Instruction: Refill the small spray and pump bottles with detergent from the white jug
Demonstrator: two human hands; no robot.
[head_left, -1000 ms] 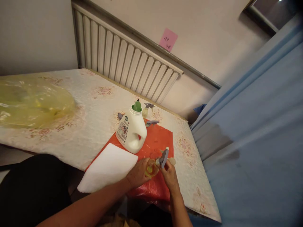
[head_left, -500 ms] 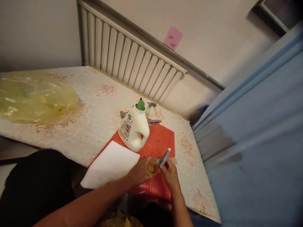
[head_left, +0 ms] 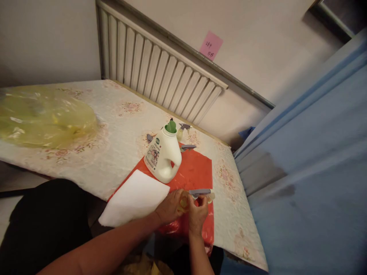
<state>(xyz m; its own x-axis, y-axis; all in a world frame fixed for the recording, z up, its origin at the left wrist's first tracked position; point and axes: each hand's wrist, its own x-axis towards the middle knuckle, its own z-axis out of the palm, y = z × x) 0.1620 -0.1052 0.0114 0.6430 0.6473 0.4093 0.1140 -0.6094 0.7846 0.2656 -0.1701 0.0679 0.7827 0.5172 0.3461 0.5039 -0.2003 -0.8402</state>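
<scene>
My left hand is wrapped round a small clear spray bottle with a yellowish tint, tipped on its side over a red plastic sheet. At the bottle's neck, the fingers of my right hand are closed on the grey trigger spray head, whose pale nozzle end points right. My fingers hide much of the neck. Beyond my hands stands a white jug with a handle, a picture label and a green piece in its mouth. A folded white cloth or paper lies by my left forearm.
Behind the jug are another spray bottle and a further grey spray head. A yellow plastic bag lies at left on the flowered table cover. A radiator lines the wall; a blue curtain hangs at right.
The spray head has turned from slanting up to lying nearly level, pointing right. My right hand has shifted left, closer to my left hand, its fingers now at the neck.
</scene>
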